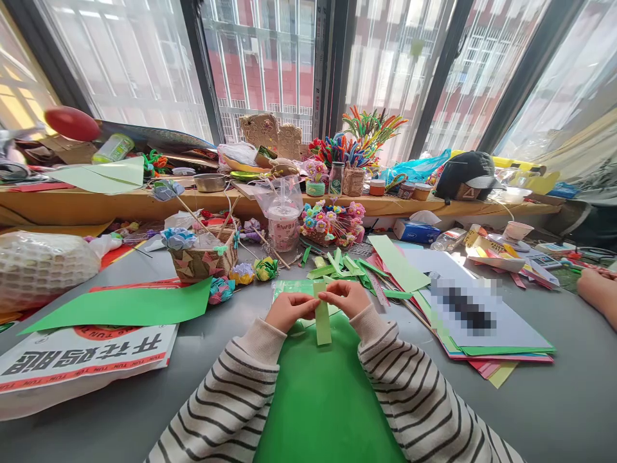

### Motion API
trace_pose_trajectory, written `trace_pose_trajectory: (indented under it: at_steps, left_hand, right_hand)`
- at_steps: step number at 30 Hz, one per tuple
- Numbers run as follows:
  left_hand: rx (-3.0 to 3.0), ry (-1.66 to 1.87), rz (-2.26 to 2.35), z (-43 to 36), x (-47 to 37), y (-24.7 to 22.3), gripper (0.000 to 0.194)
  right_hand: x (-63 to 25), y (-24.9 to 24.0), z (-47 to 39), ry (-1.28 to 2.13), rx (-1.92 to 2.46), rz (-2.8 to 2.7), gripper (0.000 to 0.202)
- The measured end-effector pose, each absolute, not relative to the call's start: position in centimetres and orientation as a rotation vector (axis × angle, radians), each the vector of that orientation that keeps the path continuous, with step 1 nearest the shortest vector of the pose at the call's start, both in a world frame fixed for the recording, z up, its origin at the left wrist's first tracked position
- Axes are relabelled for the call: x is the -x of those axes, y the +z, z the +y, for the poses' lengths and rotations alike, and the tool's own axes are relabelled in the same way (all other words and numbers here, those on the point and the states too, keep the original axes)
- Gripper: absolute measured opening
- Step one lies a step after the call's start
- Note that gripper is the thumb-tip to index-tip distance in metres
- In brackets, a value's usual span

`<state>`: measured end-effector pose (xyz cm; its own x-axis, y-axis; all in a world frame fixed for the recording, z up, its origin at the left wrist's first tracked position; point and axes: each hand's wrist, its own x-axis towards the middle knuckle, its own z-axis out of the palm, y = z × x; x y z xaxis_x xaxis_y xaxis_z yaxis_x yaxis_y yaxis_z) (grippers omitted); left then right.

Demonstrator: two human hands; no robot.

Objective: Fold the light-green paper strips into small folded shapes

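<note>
Between my two hands stands a pale green paper strip (324,328), held over a bright green sheet (328,399) on the table. My left hand (295,310) pinches the strip's left edge. With thumb and forefinger, my right hand (348,297) grips the same strip near its upper end. Just beyond my hands lies a loose pile of cut green paper strips (344,265). A flat green piece, partly hidden by my hands, lies near the pile.
At left, a green paper sheet (139,305) lies over a printed bag (91,360). A woven basket (200,260) with paper flowers stands behind. To the right are stacked coloured papers (506,352). Another person's hand (598,292) appears at the right edge. A lidded cup (283,228) stands ahead.
</note>
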<state>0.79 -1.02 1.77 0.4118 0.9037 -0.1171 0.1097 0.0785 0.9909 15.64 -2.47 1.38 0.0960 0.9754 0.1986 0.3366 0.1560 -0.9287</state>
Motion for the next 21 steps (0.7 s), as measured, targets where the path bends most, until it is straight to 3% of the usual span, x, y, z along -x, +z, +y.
trace_pose_trajectory:
  at_steps: [21]
  left_hand:
    - [-1.401,0.772,0.987,-1.26,-0.81,2.45,0.029]
  right_hand:
    - [-15.18,1.59,-2.87,0.862,1.276,-1.445,0.022]
